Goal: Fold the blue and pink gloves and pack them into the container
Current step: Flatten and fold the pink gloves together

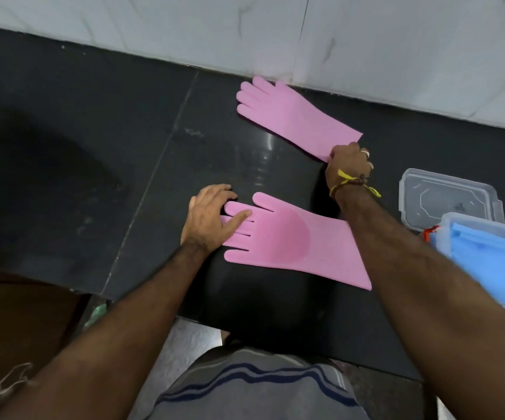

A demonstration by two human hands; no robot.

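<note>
Two pink gloves lie flat on the black counter [99, 153]. The near pink glove [287, 237] points its fingers left, and my left hand [211, 216] rests on those fingertips with fingers spread. The far pink glove [290, 116] lies by the wall, fingers pointing up-left; my right hand [348, 162] grips its cuff edge with curled fingers. A clear plastic container [454, 234] at the right edge holds folded blue gloves [493, 259].
The container's clear lid [448, 198] lies flat on the counter just behind it. A white marble wall [245, 34] bounds the counter's far side. The counter's front edge runs close to my body, with a brown surface [18, 313] lower left.
</note>
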